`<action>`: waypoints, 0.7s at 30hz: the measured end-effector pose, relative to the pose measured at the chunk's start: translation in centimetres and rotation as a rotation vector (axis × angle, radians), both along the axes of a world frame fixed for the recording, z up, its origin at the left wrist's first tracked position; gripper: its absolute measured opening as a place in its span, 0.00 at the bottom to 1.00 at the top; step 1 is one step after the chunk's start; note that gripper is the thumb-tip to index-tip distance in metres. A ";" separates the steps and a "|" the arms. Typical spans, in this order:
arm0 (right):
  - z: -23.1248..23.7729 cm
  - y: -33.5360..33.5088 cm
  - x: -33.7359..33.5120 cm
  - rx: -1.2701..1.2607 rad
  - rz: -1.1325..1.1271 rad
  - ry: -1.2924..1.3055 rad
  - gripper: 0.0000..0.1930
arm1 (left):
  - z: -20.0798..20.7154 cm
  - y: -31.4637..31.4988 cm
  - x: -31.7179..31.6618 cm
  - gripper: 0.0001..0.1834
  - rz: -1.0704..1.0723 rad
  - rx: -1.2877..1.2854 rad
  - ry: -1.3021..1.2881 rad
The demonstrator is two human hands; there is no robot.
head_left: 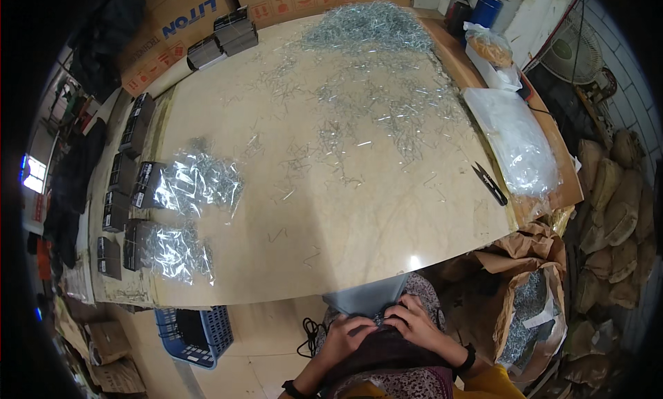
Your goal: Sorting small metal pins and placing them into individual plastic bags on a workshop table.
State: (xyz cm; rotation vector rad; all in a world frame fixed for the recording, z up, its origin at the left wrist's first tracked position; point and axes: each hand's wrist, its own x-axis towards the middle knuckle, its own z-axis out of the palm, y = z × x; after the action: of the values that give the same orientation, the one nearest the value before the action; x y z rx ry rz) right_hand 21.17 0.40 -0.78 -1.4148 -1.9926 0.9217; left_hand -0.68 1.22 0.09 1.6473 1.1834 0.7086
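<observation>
Over my lap, just below the table's near edge, my left hand (347, 334) and my right hand (414, 321) work close together, fingers bent and pinched. Something small and dark lies between the fingertips, too small to name. A grey, smooth-sided tray or container (367, 295) sits between my hands and the table edge; my hands partly cover its near end. On the table (248, 254), a large heap of thin bent metal wire pieces (369, 27) lies at the far side, with loose ones scattered toward the middle. Two clear bags of such pieces (198, 183) rest at the left.
Stacked dark cards or small boxes (129, 172) line the left edge. Black snips (490, 184) and a stack of clear plastic bags (514, 140) lie at the right. Below stand a blue basket (219, 333) and an opened paper sack of metal pieces (528, 316). Cardboard boxes (173, 26) close the back.
</observation>
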 end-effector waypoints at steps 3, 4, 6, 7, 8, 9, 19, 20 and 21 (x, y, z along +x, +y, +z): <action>0.8 0.7 -0.3 -0.121 -0.007 0.044 0.12 | -0.1 0.2 0.0 0.04 0.000 0.005 0.052; 1.1 1.0 -0.4 -0.190 -0.007 0.063 0.12 | -0.2 0.2 0.0 0.04 0.006 0.004 0.084; -0.6 0.4 0.2 -0.151 0.083 0.010 0.12 | -0.5 0.3 -0.3 0.04 -0.047 -0.123 0.045; -2.0 -0.1 0.5 -0.110 0.174 -0.041 0.12 | -0.8 0.4 -0.5 0.05 -0.098 -0.250 0.010; -3.6 -0.9 1.0 -0.146 0.212 -0.107 0.12 | -1.5 0.2 -0.7 0.05 -0.099 -0.243 0.010; -3.5 -0.9 1.0 -0.141 0.215 -0.106 0.12 | -2.0 -0.1 -1.0 0.05 -0.165 -0.335 -0.028; 5.2 3.1 1.0 -0.117 0.199 0.354 0.16 | 5.5 2.1 -1.1 0.15 0.076 -0.496 -0.503; 6.3 3.8 0.9 -0.013 0.209 0.353 0.16 | 6.1 2.5 -1.2 0.20 0.132 -0.531 -0.622; 7.2 4.5 0.7 0.096 0.219 0.353 0.16 | 6.4 3.2 -1.3 0.20 0.132 -0.520 -0.621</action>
State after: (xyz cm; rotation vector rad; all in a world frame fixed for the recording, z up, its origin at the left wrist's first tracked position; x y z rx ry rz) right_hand 21.90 4.94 6.42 -0.9194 -1.9138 1.0709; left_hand -2.00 4.40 6.52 0.8329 0.9157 0.8297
